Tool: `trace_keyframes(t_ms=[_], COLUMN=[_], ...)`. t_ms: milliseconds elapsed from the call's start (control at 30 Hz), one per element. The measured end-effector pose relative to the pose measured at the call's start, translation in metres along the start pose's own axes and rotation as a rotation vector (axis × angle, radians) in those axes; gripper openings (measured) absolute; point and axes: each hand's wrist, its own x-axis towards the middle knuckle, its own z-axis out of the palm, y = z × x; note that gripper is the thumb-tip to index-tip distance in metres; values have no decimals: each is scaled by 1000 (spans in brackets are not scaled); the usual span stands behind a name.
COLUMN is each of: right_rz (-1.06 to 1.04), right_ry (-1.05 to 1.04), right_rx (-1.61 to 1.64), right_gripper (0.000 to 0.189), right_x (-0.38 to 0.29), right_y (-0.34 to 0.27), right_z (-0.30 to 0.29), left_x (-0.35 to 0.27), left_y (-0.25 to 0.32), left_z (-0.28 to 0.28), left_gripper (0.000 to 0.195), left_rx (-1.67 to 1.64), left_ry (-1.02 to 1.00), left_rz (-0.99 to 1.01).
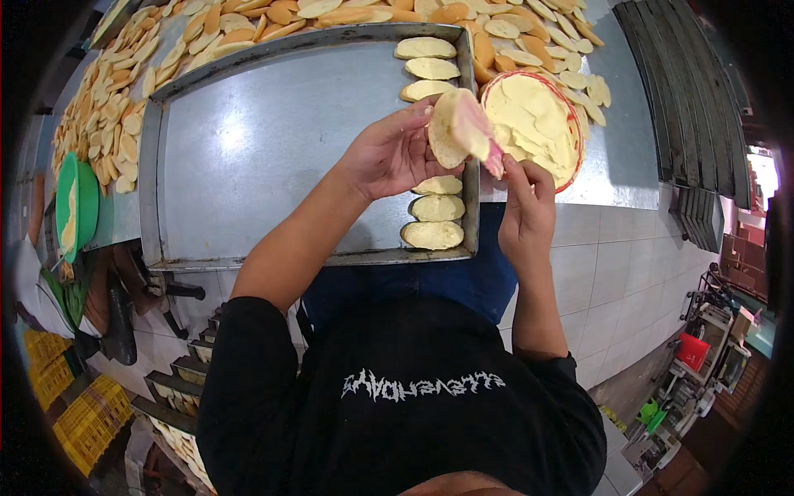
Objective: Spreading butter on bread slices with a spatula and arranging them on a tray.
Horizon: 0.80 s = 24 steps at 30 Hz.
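Note:
My left hand (397,152) holds an oval bread slice (444,133) upright by its edge, over the right end of a metal baking tray (260,155). In my right hand (527,201) is the handle of a pink spatula (474,127) smeared with pale yellow cream, its blade against the slice. Cream-coated bread slices (432,235) lie in a column along the tray's right wall; my left hand covers part of that column. Just right of the slice, a red-rimmed round container (533,124) is filled with the same pale cream.
Plain bread slices (118,124) are heaped behind and left of the tray on the metal table (626,167). A green bowl (77,208) stands at the left edge, near another person (59,297). Stacked dark trays (682,93) are at right; yellow crates (93,421) sit lower left.

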Motion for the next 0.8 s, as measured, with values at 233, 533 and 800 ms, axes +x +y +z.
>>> trace_keyframes(t_ms=[233,533,800], right_rz=[-110,36,-5], right_ry=[-179,48,89], right_rx=[-263,-107,-284], right_gripper=[48,40,45], right_x=[2,-11,-15], right_y=[11,-3,-4], right_z=[-37,-16,-8], left_x=[-5,-5,-7], left_y=[10,3,-3], left_z=[-4,-5,-6], left_gripper=[48,68,54], left_rx=[121,236,387], left_ry=[-10,32,16], left_rz=[82,26,-91])
